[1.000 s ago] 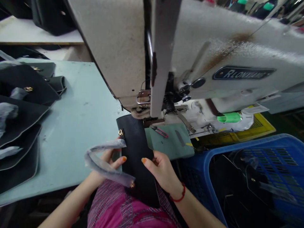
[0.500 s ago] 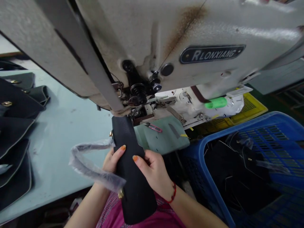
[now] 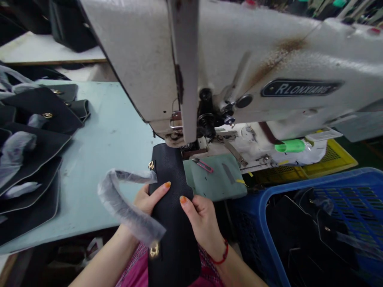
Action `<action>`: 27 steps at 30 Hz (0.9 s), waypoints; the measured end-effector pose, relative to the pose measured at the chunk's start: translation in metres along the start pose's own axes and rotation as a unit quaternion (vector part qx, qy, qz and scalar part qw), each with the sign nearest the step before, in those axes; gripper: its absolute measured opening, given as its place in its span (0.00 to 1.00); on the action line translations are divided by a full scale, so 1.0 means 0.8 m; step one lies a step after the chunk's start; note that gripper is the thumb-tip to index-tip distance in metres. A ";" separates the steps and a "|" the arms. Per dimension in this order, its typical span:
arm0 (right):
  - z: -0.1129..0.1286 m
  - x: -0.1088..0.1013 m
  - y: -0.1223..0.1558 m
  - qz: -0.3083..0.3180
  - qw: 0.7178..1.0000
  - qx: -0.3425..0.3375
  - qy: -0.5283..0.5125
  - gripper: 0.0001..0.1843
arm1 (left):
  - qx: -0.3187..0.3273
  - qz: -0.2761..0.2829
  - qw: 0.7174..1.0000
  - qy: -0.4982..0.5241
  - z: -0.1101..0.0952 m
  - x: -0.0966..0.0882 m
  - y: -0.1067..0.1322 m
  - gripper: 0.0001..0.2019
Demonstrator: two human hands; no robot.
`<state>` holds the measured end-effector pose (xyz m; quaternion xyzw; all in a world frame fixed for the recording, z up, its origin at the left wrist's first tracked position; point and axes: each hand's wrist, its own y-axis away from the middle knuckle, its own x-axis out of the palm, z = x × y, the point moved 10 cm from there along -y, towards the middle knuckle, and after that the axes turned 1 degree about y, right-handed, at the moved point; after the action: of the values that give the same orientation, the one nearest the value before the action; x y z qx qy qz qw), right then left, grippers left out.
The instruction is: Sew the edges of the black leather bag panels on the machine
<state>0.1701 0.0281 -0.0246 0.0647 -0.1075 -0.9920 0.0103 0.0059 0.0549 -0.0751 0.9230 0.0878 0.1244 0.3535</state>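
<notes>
A black leather bag panel [image 3: 172, 215] is held between both hands, its far end beside the sewing machine's [image 3: 206, 139] stitching area. My left hand [image 3: 148, 199] grips its left edge, thumb on top and fingers underneath. On the right edge, my right hand [image 3: 202, 217] pinches the panel the same way. A plastic-wrapped handle [image 3: 125, 203] arches out to the left, joined by gold metal fittings [image 3: 154, 250]. Whether the panel's far end lies under the presser foot I cannot tell, as the machine head hides it.
Black bag pieces [image 3: 36, 135] with wrapped handles lie piled on the pale table [image 3: 104, 171] at left. Pink thread snips [image 3: 203, 165] rest on the machine bed. A blue basket [image 3: 263, 215] holding black pieces stands at right, near a yellow crate [image 3: 341, 155].
The camera view has swung left, so the machine and table appear further right. Both hands keep their grip on the panel, whose near end now sits slightly closer to my body.
</notes>
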 end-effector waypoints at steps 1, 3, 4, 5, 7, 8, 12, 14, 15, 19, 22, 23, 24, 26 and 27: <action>-0.001 0.001 0.000 0.002 1.000 0.001 0.000 0.27 | 0.002 0.004 1.000 0.002 0.000 0.001 0.001 0.26; -0.005 0.001 -0.001 0.000 1.000 0.004 0.010 0.28 | 0.007 0.014 1.000 0.000 -0.002 0.003 0.001 0.28; -0.007 0.000 -0.001 -0.005 1.000 0.005 0.019 0.28 | 0.008 0.019 1.000 -0.003 -0.002 0.004 0.002 0.29; -0.010 -0.001 -0.001 -0.010 1.000 0.007 0.028 0.28 | 0.010 0.022 1.000 -0.007 -0.003 0.005 0.002 0.29; -0.014 -0.002 -0.002 -0.019 0.999 0.010 0.046 0.28 | 0.017 0.024 0.999 -0.019 -0.006 0.005 0.002 0.29; -0.015 -0.002 -0.002 -0.019 0.998 0.012 0.051 0.28 | 0.020 0.027 0.999 -0.024 -0.008 0.006 0.002 0.29; -0.017 -0.003 -0.007 -0.020 0.998 0.025 0.054 0.27 | 0.024 0.031 0.999 -0.021 -0.012 0.010 -0.002 0.29; -0.017 -0.003 -0.011 -0.021 0.998 0.034 0.045 0.28 | 0.029 0.025 0.999 -0.018 -0.016 0.009 -0.005 0.29; -0.017 -0.002 -0.013 -0.019 0.998 0.038 0.037 0.28 | 0.033 0.022 0.999 -0.021 -0.018 0.009 -0.007 0.28; -0.014 -0.002 -0.025 -0.020 0.999 0.041 0.016 0.28 | 0.043 0.012 0.998 -0.049 -0.027 0.007 -0.016 0.27; -0.012 -0.002 -0.035 -0.021 0.999 0.046 0.009 0.28 | 0.046 0.017 0.997 -0.051 -0.033 0.009 -0.025 0.26; -0.012 -0.001 -0.039 -0.019 0.999 0.049 0.004 0.28 | 0.045 0.016 0.998 -0.049 -0.035 0.010 -0.027 0.26; -0.012 0.000 -0.042 -0.018 0.999 0.052 -0.002 0.27 | 0.043 0.014 0.998 -0.049 -0.037 0.011 -0.029 0.26; -0.010 0.001 -0.048 -0.015 0.998 0.054 -0.015 0.27 | 0.045 0.006 0.998 -0.054 -0.043 0.012 -0.032 0.26; -0.009 0.002 -0.051 -0.015 0.998 0.055 -0.021 0.27 | 0.050 0.003 0.997 -0.057 -0.048 0.013 -0.033 0.25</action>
<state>0.1695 0.0666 -0.0406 0.0456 -0.1612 -0.9858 -0.0103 0.0026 0.1010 -0.0639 0.9453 0.0709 0.0680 0.3110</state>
